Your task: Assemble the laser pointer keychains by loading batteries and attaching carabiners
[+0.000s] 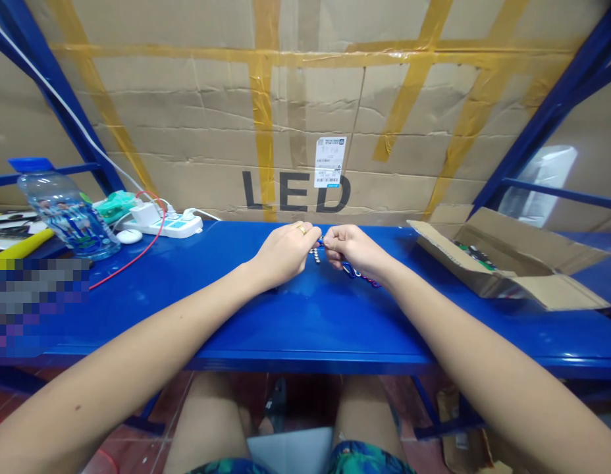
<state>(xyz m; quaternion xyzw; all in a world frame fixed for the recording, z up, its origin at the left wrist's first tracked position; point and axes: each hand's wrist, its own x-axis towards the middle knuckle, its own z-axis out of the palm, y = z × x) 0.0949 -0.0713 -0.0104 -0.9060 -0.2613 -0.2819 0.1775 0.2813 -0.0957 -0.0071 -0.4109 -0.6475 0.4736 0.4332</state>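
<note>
My left hand (286,253), with a ring on one finger, is closed above the blue table, its fingertips pinched together. My right hand (352,247) is closed just to its right, thumb and forefinger pinching a small blue and silver piece (321,241) between the two hands. A short silver chain (316,256) hangs down beside my left fingertips. From under my right hand a blue and purple linked chain (352,270) trails toward the right wrist. The fingers hide most of what is held, so which hand grips which part is partly unclear.
The blue table (305,322) has a large taped cardboard box (211,131) behind it. A water bottle (71,210), a white power strip (174,226) and a red cable (152,245) are at left. An open carton (483,280) with small green parts sits at right.
</note>
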